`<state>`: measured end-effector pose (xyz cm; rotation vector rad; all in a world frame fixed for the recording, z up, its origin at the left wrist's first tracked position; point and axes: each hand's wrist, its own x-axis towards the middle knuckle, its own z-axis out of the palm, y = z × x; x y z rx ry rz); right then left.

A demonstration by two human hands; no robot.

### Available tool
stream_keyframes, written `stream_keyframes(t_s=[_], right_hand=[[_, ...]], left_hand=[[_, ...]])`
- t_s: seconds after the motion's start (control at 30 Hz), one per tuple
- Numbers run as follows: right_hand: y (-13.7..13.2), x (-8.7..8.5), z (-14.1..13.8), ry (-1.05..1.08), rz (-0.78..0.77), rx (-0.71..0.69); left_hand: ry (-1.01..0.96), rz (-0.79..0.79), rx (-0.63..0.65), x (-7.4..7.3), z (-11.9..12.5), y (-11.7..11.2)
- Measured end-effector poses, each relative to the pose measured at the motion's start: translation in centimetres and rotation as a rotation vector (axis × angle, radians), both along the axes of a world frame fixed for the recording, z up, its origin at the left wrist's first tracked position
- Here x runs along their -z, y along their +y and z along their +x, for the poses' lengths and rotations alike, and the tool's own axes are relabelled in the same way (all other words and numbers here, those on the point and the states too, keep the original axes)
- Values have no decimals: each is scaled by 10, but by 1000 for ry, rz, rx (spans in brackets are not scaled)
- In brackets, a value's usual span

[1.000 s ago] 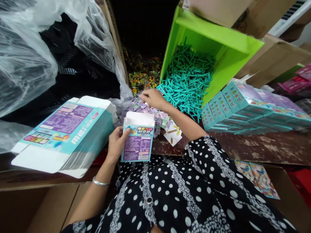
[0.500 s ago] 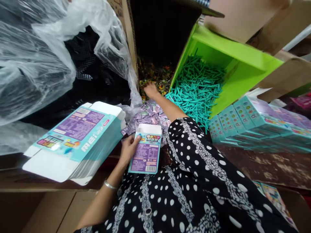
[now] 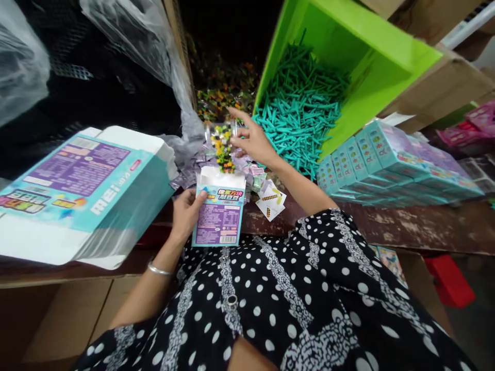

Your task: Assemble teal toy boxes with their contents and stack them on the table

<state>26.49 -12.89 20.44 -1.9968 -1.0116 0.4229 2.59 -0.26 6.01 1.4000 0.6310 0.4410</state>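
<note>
My left hand (image 3: 186, 212) grips a small teal and purple carton (image 3: 219, 215), upright with its white top flap open. My right hand (image 3: 250, 138) pinches a clear packet of small coloured pieces (image 3: 221, 145) and holds it just above the carton's open mouth. Behind the carton lies a heap of small purple sachets (image 3: 247, 172). A printed card with a dotted pattern (image 3: 271, 201) lies on the table to the right of the carton.
A stack of flat teal cartons (image 3: 81, 190) lies at the left. A tilted green bin (image 3: 371, 56) holds teal sticks (image 3: 301, 111). A dark box of coloured packets (image 3: 220, 93) stands between clear plastic bags (image 3: 143, 36) and the bin. Filled teal boxes (image 3: 390, 159) line the right.
My right hand went from the sachet heap into the dark box, then came back with a clear packet of coloured pieces to the carton's mouth. The left hand kept holding the carton.
</note>
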Motion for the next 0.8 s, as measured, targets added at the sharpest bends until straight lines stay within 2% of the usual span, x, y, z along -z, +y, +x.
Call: stream_keyframes(t_s=[0.1, 0.23, 0.43, 0.57, 0.67, 0.73, 0.8], right_hand=[[-17, -1, -29, 91, -30, -62], [-29, -7, -38, 130, -111, -237], [-26, -15, -33, -169, -143, -368], [-20, -20, -25, -26, -362, -556], [-21, -29, -38, -33, -373, -686], [-27, -32, -47, 42, -367, -767], [-29, -26, -43, 148, -311, -630]], left_hand=[[-36, 51, 10, -13, -3, -6], [-63, 78, 28, -28, -6, -13], [-112, 78, 70, -35, -5, -21], [-152, 69, 106, -40, 2, -23], [-169, 107, 108, -52, -2, -28], [-175, 153, 85, -60, -4, -32], [-182, 194, 61, -64, -2, -32]])
